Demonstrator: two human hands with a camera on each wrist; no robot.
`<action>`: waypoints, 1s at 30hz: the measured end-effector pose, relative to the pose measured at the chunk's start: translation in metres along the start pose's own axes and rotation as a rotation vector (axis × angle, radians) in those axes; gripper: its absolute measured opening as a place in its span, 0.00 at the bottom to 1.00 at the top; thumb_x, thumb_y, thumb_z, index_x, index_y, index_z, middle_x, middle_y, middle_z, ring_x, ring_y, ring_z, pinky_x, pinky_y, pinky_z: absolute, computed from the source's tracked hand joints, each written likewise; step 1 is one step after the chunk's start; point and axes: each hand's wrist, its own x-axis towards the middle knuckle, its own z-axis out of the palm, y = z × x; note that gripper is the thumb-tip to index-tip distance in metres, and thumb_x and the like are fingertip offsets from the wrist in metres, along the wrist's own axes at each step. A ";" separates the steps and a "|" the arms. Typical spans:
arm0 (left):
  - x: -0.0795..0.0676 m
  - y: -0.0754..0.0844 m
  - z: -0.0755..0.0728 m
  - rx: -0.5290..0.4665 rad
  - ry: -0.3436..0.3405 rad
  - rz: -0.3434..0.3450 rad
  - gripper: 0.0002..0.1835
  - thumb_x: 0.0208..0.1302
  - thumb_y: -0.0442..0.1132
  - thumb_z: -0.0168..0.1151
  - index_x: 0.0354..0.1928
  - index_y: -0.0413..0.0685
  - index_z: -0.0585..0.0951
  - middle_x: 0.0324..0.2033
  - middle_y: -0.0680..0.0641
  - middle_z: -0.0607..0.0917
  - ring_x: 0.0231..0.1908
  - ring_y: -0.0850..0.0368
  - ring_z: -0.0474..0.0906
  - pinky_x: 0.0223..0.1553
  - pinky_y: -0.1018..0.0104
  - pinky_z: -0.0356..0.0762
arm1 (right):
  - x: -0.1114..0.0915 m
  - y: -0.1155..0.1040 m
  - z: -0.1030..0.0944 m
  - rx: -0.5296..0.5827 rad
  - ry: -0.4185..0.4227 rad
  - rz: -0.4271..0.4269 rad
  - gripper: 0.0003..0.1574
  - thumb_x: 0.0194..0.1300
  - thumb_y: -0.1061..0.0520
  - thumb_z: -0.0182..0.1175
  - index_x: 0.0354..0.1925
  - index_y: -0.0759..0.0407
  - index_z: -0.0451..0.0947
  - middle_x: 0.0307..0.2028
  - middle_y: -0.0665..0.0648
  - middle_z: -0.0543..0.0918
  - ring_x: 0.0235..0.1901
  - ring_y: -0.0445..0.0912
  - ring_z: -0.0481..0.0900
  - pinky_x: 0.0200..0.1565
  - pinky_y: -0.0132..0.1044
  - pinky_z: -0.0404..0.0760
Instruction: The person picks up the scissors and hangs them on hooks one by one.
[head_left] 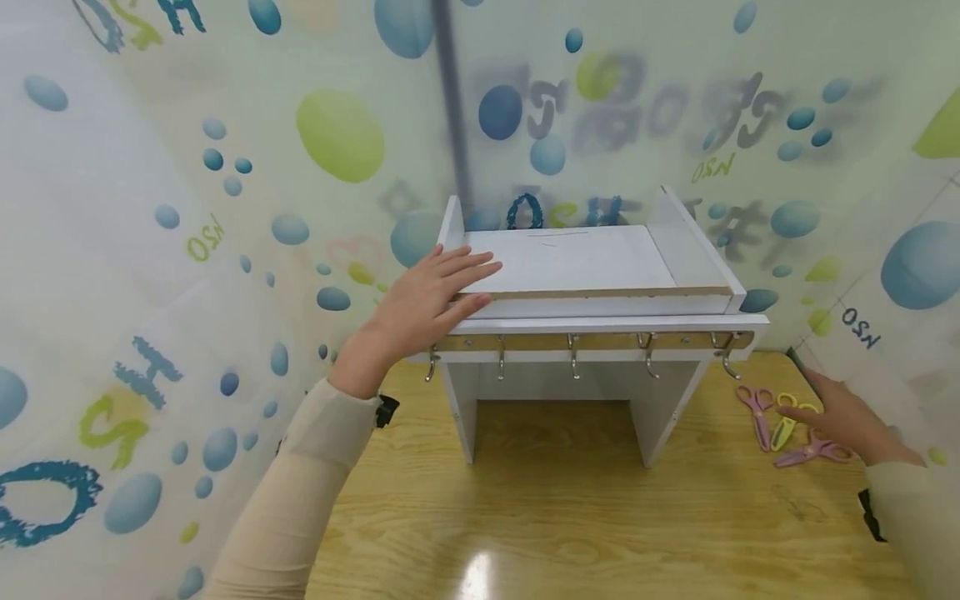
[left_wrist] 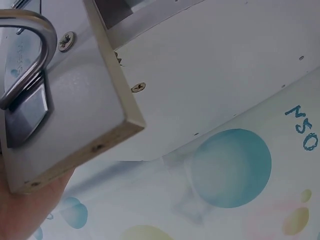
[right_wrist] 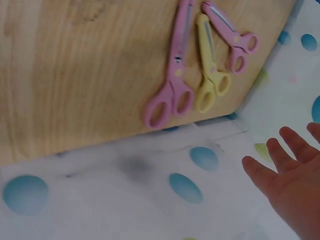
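You're in a small, screened-off workspace — home or workplace can't be told — where sheeting (head_left: 240,233) printed with dots and letters closes in the wood-grain desk (head_left: 585,533), a white hooked shelf (head_left: 570,260) stands toward its far edge and scissors (head_left: 783,431) lie near its far right corner.

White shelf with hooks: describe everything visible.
The white shelf stands upright on the wood-grained table. It looks like coated board with some brownish edges: two lower side panels, a top with raised ends, and a front rail bearing five silvery hooks. Cross-head screws show in the left wrist view. The left hand appears to rest on its left end.
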 end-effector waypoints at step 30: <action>-0.003 0.002 -0.001 -0.025 0.001 0.001 0.56 0.57 0.84 0.17 0.76 0.59 0.64 0.74 0.48 0.67 0.76 0.50 0.57 0.81 0.53 0.41 | -0.035 0.023 0.062 -0.077 0.026 0.515 0.47 0.71 0.35 0.49 0.41 0.85 0.76 0.41 0.85 0.78 0.37 0.74 0.79 0.38 0.58 0.81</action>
